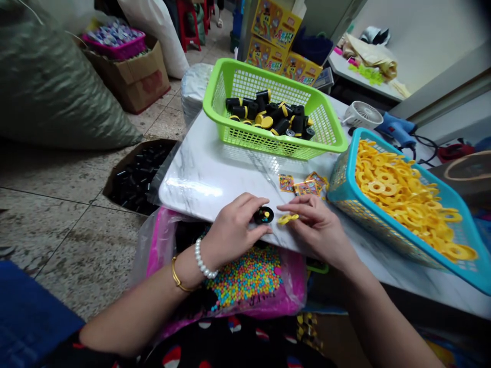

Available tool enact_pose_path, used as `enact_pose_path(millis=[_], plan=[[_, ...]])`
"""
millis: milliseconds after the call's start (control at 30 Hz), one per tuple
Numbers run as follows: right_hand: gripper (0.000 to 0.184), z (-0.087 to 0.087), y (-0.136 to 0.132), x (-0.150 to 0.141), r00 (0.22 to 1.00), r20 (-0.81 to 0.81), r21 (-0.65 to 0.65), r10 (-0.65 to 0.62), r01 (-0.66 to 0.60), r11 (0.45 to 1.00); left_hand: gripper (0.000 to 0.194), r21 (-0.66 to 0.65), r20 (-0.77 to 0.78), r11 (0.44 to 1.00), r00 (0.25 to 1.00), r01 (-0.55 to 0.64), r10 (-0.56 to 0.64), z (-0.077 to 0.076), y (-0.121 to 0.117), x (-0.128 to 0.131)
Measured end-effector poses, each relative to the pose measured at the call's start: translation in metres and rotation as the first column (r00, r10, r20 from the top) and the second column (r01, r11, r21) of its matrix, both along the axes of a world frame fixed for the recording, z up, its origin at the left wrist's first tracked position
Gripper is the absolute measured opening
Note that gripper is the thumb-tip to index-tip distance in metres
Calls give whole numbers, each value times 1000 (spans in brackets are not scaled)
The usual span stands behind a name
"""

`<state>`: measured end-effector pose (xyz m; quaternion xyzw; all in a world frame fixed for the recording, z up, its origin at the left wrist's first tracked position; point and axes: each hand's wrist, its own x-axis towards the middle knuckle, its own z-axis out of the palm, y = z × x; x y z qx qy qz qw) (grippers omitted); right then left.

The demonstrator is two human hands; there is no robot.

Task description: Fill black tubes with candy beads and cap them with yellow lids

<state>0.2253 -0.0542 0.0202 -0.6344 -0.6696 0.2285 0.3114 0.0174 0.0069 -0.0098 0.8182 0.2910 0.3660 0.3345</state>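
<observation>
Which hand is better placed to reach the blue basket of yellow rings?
Probably the right hand: it is nearest the blue basket, pinching a yellow piece; the left hand, farther off, holds a black disc.

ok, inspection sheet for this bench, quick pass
surface: white marble-pattern board, glare across it
job's things: green plastic basket of black cylinders with yellow caps; blue plastic basket of yellow rings; small printed cards on the board; pink bag of coloured beads at the near edge
clutter: white fan and blue glue gun beyond the blue basket
grips: left hand on a black round piece; right hand fingertips at a yellow ring piece
cables: dark cable by the glue gun
surroundings: tiled floor, open box of black cylinders, large green sack, printed cartons, red stool
</observation>
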Motion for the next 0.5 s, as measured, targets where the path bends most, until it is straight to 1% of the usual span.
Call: enact_pose_path(millis=[67, 100, 133, 233, 267, 300, 333, 400, 467, 500], plan=[[42, 3, -5, 6, 990, 138, 48, -2, -5, 999, 39, 0, 11, 1000, 1000, -10, 10, 1, 0, 0], [45, 5, -9, 7, 984, 176, 52, -6, -4, 999, 36, 3, 17, 1000, 1000, -10, 10, 1, 0, 0], [44, 7, -14, 8, 982, 189, 49, -26, 17, 999, 34, 5, 22, 1000, 1000, -7, 6, 1, -1, 0], [32, 12, -24, 2, 973, 168, 54, -156, 149, 987, 33, 7, 28, 1000, 1000, 2, -2, 1, -1, 0], [31, 12, -24, -2, 970, 158, 62, -185, 177, 982, 33, 8, 26, 1000, 1000, 1, -2, 0, -2, 0], [32, 11, -23, -7, 970, 153, 70, -188, 179, 981, 34, 11, 22, 1000, 1000, -1, 0, 0, -2, 0], [35, 10, -20, -12, 974, 157, 80, -161, 150, 985, 34, 15, 16, 1000, 1000, -2, 2, 0, -2, 0], [42, 6, -8, -21, 976, 213, 91, -34, 15, 996, 35, 24, 9, 1000, 1000, -12, 12, -1, -2, 1], [45, 1, 5, -26, 940, 322, 88, 110, -145, 985, 35, 29, 17, 999, 999, -46, 45, 0, -3, 2], [42, 0, 11, -28, 913, 377, 80, 157, -201, 976, 35, 26, 23, 997, 997, -70, 70, 0, -3, 2]])
